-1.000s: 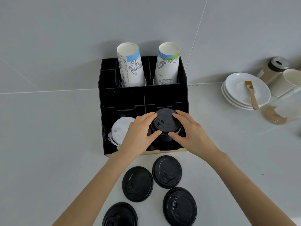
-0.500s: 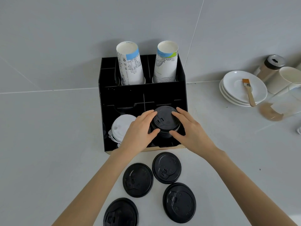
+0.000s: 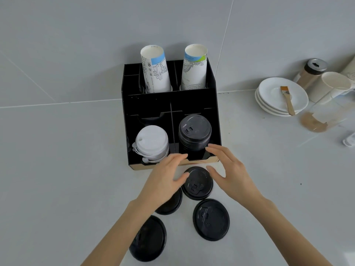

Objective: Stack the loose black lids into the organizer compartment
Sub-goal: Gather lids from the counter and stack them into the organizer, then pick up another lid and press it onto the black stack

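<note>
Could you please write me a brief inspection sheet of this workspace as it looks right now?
Surface: pale grey counter, bare around the organizer.
Job's things: black lid stack in organizer front right compartment; four loose black lids on the counter.
Clutter: white lids, two paper cups, saucers with brush, shaker.
Hands: left hand and right hand open, empty, flanking the nearest loose lid.
Cables: nothing seen.
Surroundings: grey tiled wall.
</note>
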